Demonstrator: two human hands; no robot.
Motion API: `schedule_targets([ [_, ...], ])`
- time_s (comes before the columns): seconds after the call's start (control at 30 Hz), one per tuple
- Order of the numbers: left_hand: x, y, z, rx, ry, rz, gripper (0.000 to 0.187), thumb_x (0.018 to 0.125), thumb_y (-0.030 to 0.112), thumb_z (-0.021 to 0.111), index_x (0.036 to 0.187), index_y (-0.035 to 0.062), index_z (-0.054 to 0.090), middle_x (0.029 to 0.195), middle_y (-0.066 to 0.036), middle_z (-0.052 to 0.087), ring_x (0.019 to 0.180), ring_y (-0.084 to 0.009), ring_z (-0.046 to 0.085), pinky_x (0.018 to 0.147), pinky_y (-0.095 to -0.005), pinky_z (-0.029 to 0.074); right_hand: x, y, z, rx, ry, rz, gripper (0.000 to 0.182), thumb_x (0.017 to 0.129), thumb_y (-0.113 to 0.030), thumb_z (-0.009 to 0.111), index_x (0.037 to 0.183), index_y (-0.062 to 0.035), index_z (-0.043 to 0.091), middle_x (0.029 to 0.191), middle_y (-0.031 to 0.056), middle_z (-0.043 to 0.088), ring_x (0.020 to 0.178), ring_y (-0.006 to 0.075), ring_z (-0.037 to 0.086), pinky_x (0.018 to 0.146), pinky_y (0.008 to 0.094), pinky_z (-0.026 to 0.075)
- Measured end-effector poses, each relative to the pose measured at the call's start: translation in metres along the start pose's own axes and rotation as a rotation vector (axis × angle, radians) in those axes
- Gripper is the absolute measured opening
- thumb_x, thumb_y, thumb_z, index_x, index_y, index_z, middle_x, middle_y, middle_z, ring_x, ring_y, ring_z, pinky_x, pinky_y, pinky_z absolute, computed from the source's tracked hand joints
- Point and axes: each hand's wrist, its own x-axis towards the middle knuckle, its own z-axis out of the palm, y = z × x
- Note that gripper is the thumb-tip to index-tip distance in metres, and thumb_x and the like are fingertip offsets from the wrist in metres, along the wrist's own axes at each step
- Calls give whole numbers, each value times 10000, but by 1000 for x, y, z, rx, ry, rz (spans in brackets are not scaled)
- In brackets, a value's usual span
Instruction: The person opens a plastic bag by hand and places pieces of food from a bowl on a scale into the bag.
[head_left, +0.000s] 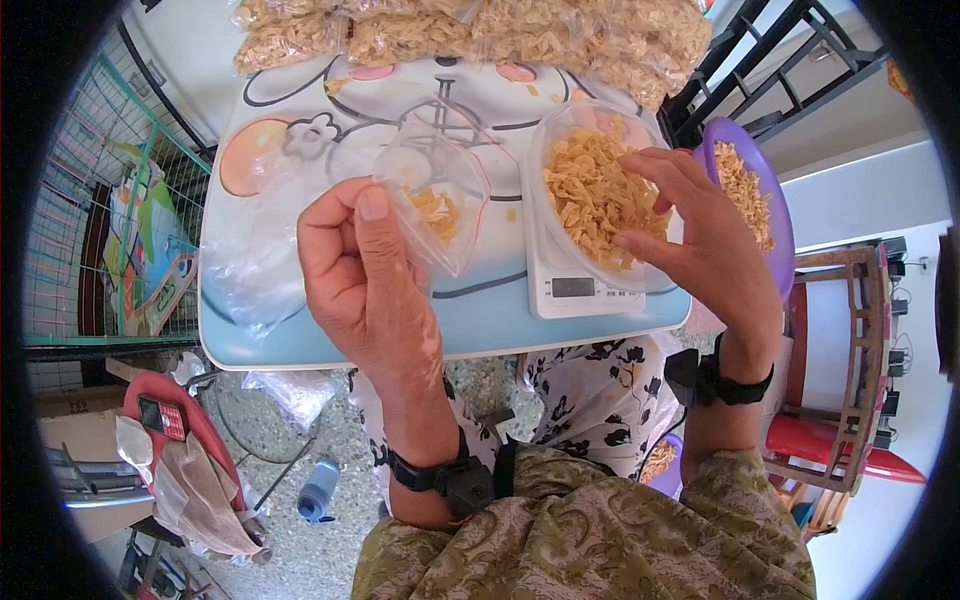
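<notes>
My left hand (365, 275) pinches the edge of a clear zip bag (465, 180) between thumb and fingers. The bag's mouth is open, and a few yellow dried flakes (436, 212) lie inside it. My right hand (690, 220) is over the right side of a round clear tub (537, 170), thumb and fingers spread apart, fingertips at the flakes. Yellow dried flakes (590, 190) fill much of the tub. Beneath the tub is a white scale (543, 290) with a small display, whose reading is too small to make out.
Filled bags (410, 38) are stacked along the table's (420, 335) far edge. Thin plastic bags (265, 240) lie at the left. A purple basin (780, 215) of flakes stands at the right, beside a black rack (770, 65). A blue bottle (319, 488) is on the floor.
</notes>
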Motion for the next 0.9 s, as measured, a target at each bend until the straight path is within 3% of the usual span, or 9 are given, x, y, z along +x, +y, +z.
schedule_targets([
  [0.07, 1, -1, 0, 3, -12, 7, 141, 922, 185, 597, 967, 54, 574, 725, 34, 546, 498, 1, 352, 403, -158, 231, 4, 7, 8, -8, -29, -45, 519, 714, -150, 717, 1193, -44, 548, 1185, 142, 553, 984, 305, 576, 818, 374, 481],
  [0.13, 1, -2, 0, 5, -18, -5, 137, 923, 184, 596, 961, 54, 575, 702, 41, 533, 485, 2, 344, 401, -159, 231, 7, 11, 14, -48, -33, -67, 524, 706, -92, 718, 1203, -55, 558, 1137, 86, 563, 808, 201, 539, 734, 309, 468],
  [0.33, 1, 0, 0, -1, -15, -16, 125, 926, 182, 590, 958, 62, 576, 689, 48, 522, 474, 6, 335, 392, -154, 221, 13, 12, 17, -79, -46, -13, 369, 735, -89, 699, 1082, -35, 584, 955, 86, 568, 752, 188, 555, 698, 300, 467],
  [0.43, 1, 2, 1, -14, -11, -21, 123, 925, 181, 591, 959, 64, 576, 686, 49, 518, 472, 6, 333, 388, -152, 216, 12, 0, 13, -13, -84, 86, 306, 743, -84, 694, 1022, -27, 582, 932, 79, 574, 723, 178, 555, 661, 293, 462],
  [0.53, 0, 3, 1, -9, -5, -32, 126, 924, 182, 593, 957, 62, 577, 686, 48, 517, 473, 5, 332, 391, -153, 219, 12, 5, 16, -60, -48, 26, 281, 743, -69, 693, 1001, -29, 587, 909, 67, 581, 699, 172, 557, 629, 286, 457],
  [0.67, 2, 3, -2, 8, 1, -19, 128, 924, 183, 593, 955, 59, 579, 690, 46, 519, 477, 3, 334, 396, -155, 221, 10, 8, 8, 29, 38, -24, 201, 760, -103, 663, 925, -17, 586, 885, 117, 605, 747, 257, 622, 647, 345, 486],
  [0.73, 2, 3, -3, 21, 7, -3, 132, 924, 184, 593, 955, 56, 580, 693, 45, 519, 481, 1, 336, 399, -157, 223, 7, 1, -3, 84, 100, 122, 135, 784, -69, 650, 898, -24, 593, 807, 60, 604, 692, 150, 600, 617, 277, 469],
  [0.9, 1, 6, -6, 8, -44, -39, 140, 935, 156, 584, 1001, 35, 557, 731, 41, 536, 560, 9, 372, 471, -142, 281, 4, 7, -10, 331, 198, 217, 88, 847, -72, 627, 913, -23, 598, 778, 8, 604, 666, 59, 559, 581, 215, 443],
])
